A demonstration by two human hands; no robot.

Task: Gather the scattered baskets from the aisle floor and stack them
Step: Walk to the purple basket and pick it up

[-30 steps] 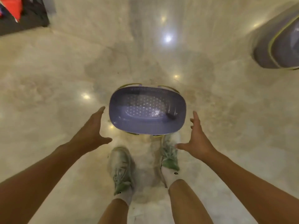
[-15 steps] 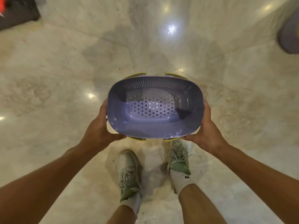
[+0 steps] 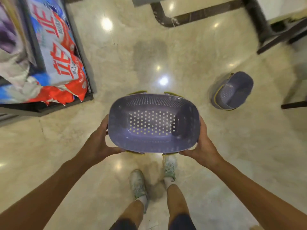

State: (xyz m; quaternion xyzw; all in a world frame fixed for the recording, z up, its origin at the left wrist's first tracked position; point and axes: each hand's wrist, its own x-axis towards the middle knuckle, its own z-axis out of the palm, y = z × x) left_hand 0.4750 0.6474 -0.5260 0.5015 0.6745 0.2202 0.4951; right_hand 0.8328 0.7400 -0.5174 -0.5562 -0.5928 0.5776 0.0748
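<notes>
Left hand [image 3: 99, 140] and right hand [image 3: 203, 143] clamp basket [image 3: 153, 123] at its short ends, mouth up, likely for nesting; second basket [image 3: 232, 90] at 2 o'clock.

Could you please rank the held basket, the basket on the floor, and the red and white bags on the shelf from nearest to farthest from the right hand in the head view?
1. Held basket: gripped at its right end by the right hand.
2. Basket on the floor: ahead and to the right, tipped.
3. Red and white bags: far left, on the shelf.
</notes>
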